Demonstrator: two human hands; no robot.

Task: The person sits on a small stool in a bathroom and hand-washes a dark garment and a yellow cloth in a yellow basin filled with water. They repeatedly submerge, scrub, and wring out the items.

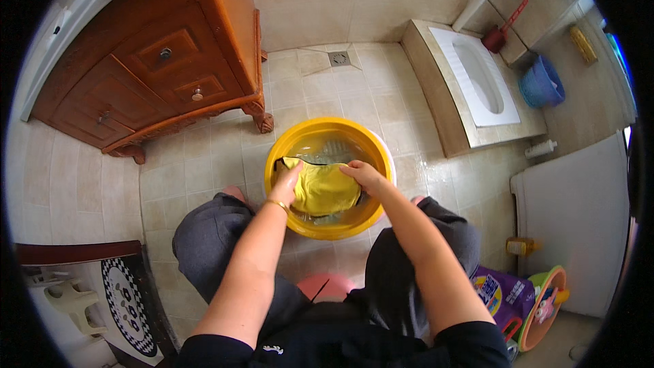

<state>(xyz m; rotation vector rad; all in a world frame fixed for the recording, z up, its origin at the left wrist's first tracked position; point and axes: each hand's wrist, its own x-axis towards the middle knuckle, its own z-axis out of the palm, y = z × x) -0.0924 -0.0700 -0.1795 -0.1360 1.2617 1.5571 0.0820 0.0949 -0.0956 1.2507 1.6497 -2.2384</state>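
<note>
A yellow cloth [327,189] with a dark edge is spread between my two hands, over a yellow plastic basin [332,233] that holds water. My left hand [289,181] grips the cloth's left side, thumb on top; a gold-coloured bangle is on that wrist. At the upper right corner of the cloth, my right hand [364,175] pinches it between thumb and fingers. The cloth's lower edge reaches the water. Under the basin a pale pink rim shows at the right.
A carved wooden cabinet [168,66] stands at upper left. On the right are a raised squat toilet [480,79], a blue basket [541,82], a white appliance [572,225], a purple detergent bag [503,296] and a green-and-orange basin [541,312]. A floor drain [339,59] lies beyond the yellow basin.
</note>
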